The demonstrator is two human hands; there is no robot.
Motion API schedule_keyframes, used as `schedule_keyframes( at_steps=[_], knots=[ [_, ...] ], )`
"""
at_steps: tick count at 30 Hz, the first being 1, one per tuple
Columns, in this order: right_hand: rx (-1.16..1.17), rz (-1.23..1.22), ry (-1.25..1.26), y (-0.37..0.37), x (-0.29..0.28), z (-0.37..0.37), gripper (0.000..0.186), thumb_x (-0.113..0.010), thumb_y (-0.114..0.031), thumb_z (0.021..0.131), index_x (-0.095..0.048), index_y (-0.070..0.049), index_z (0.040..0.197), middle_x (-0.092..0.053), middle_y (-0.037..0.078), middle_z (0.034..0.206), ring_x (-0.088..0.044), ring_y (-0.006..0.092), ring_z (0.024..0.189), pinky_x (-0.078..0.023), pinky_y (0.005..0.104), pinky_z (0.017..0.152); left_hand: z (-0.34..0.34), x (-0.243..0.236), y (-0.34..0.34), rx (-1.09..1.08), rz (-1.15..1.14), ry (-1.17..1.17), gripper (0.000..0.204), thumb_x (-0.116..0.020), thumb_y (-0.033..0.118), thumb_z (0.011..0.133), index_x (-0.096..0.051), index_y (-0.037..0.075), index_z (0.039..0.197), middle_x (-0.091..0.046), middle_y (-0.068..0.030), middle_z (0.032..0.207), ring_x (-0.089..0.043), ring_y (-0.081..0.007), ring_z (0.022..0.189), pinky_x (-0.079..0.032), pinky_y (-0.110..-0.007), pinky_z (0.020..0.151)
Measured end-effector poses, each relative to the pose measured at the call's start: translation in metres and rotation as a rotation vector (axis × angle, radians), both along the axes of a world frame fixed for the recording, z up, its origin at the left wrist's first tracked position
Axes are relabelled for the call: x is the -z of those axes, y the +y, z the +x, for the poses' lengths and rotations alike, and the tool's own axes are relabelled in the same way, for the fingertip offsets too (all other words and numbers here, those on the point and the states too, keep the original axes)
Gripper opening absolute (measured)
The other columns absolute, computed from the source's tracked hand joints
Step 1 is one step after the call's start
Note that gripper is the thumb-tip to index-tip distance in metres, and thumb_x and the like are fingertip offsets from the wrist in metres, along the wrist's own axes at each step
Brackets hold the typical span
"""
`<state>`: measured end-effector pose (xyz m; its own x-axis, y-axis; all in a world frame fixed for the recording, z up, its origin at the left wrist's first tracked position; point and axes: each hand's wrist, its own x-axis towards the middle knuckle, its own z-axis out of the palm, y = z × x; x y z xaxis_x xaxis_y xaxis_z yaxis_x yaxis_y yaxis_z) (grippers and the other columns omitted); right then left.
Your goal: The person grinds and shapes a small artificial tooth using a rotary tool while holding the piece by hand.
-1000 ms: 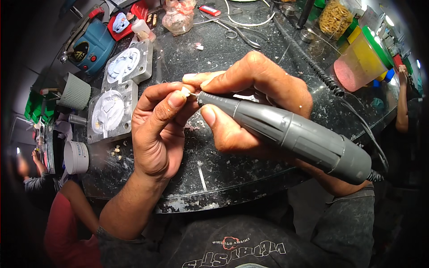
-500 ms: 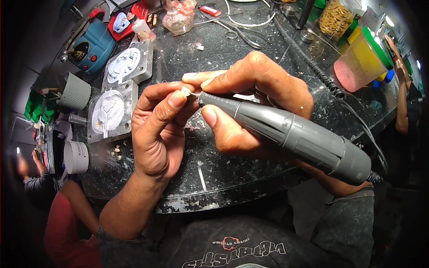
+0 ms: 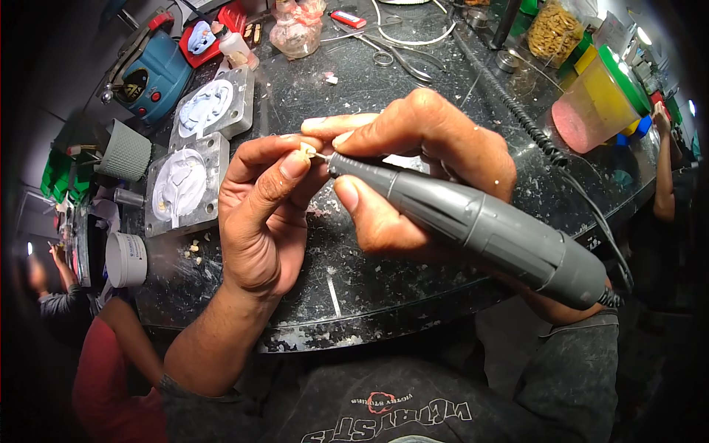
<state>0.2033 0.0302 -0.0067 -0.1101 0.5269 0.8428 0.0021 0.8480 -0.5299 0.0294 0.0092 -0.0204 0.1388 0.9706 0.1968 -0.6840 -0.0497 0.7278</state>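
Note:
My left hand (image 3: 258, 218) pinches a small cream piece, like a tooth (image 3: 304, 151), between thumb and forefinger. My right hand (image 3: 413, 148) is wrapped around a grey rotary handpiece (image 3: 480, 229), whose thin metal bit (image 3: 320, 156) meets the small piece; whether it touches or is a hair off is hard to tell. Left of my hands lie two metal moulds, the nearer (image 3: 179, 184) holding white material, the farther (image 3: 203, 107) pale blue. A few cream chips (image 3: 193, 251) lie beside the nearer one.
Around the dark bench (image 3: 347, 303) are a blue machine (image 3: 151, 74), cups (image 3: 125, 258), pliers (image 3: 406, 66), a pink-filled container (image 3: 591, 103) and a coiled cable (image 3: 543, 140). Co-workers' arms show at far left (image 3: 63, 269), lower left (image 3: 129, 340) and right (image 3: 665, 184).
The rear of the handpiece has shifted slightly down and left, while my hands barely moved. The hand of the co-worker at right rose, then came back down.

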Motion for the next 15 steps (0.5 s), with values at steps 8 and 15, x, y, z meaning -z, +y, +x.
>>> schedule_keyframes(
  at_steps=[8, 15],
  knots=[
    [0.014, 0.001, -0.013, 0.0011, -0.0001, -0.0003, 0.023, -0.077, -0.005, 0.069, -0.062, -0.001, 0.085, -0.069, 0.013, 0.084, -0.072, 0.0212, 0.081, -0.058, 0.0277, 0.071, -0.0005, -0.0009, 0.0000, 0.011, 0.022, 0.007, 0.016, -0.062, -0.001, 0.090, -0.063, -0.001, 0.106, -0.068, -0.0147, 0.104, -0.068, -0.0213, 0.098, -0.057, -0.031, 0.090],
    [0.005, 0.010, -0.002, 0.0020, 0.0007, -0.0002, 0.023, -0.077, -0.004, 0.069, -0.061, -0.001, 0.084, -0.069, 0.013, 0.083, -0.073, 0.0206, 0.082, -0.058, 0.0277, 0.072, 0.0007, -0.0036, -0.0008, 0.017, 0.031, -0.007, 0.016, -0.061, -0.002, 0.090, -0.063, -0.001, 0.106, -0.068, -0.0152, 0.104, -0.068, -0.0221, 0.099, -0.057, -0.031, 0.091]
  ],
)
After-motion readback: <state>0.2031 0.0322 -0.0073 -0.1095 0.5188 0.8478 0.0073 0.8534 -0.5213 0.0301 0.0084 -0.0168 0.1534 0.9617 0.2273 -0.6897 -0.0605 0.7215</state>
